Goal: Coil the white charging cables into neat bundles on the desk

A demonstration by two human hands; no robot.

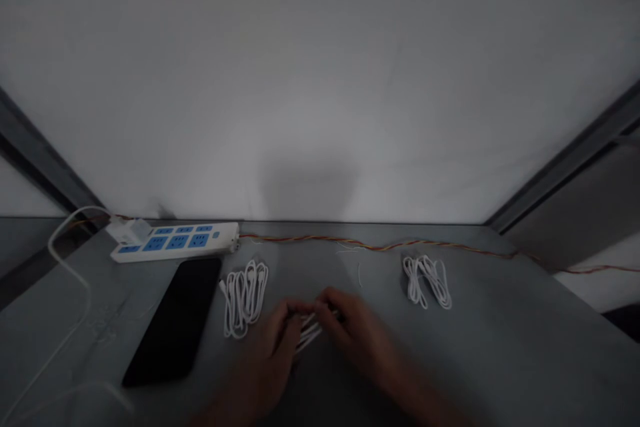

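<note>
Grey tabletop [310,267], white wall [320,80], power strip [173,242]; left hand [265,360], right hand [357,337]: grip clamped on white cable [310,332] (blurred).

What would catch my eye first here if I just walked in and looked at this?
Your eye would likely go first to the bottom centre, where the left hand and right hand hold a blurred white cable bundle between them. At the far left stands a white power strip with blue sockets, above a black smartphone. A looped white cable lies left of the hands, and another looped white cable lies to their right.
</note>
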